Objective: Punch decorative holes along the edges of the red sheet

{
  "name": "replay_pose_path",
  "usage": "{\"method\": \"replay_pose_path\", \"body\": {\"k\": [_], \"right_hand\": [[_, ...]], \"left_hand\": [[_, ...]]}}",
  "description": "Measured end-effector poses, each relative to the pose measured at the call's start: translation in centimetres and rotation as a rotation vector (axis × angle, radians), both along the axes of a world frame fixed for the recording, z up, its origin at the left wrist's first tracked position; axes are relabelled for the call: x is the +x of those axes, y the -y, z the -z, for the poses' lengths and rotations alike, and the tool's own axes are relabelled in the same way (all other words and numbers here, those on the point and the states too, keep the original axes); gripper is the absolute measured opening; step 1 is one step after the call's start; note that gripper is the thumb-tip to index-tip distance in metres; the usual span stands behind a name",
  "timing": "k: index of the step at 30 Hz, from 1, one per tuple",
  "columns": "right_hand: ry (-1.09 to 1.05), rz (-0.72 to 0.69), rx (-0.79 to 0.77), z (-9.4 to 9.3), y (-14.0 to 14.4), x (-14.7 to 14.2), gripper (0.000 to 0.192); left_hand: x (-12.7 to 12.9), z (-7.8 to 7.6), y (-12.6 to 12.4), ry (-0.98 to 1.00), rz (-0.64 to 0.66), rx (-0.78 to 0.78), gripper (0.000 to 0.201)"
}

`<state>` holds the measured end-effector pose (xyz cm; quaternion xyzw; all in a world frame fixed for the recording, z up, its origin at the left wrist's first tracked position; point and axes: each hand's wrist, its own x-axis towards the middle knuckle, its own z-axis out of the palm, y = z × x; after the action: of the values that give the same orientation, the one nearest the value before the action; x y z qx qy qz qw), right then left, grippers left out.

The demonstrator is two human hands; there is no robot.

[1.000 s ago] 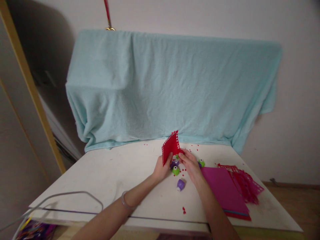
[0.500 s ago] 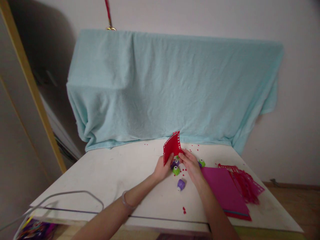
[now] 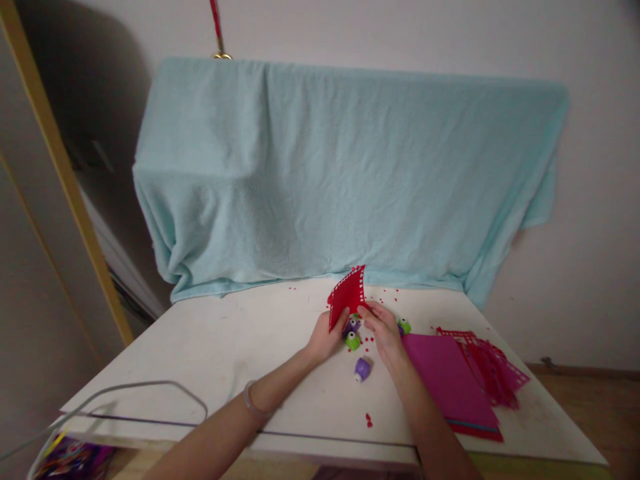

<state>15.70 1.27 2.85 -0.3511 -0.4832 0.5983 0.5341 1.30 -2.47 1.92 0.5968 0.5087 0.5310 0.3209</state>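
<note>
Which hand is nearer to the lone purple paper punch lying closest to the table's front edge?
The right hand: it lies just above and right of the purple paper punch. The left hand is further off to its upper left, holding the red punched sheet.

We see a white table against a pale wall. A light blue towel drapes over something bulky behind it. A yellow wooden frame leans at left, and wood floor shows at right. The light is dim and soft.
</note>
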Motion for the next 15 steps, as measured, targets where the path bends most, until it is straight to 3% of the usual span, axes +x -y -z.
{"method": "replay_pose_path", "body": {"k": [15], "right_hand": [[0.042, -0.028, 0.030, 0.3, 0.4, -0.6, 0.034]], "left_hand": [[-0.5, -0.8, 0.8, -0.177, -0.079, 0.101, 0.031]]}}
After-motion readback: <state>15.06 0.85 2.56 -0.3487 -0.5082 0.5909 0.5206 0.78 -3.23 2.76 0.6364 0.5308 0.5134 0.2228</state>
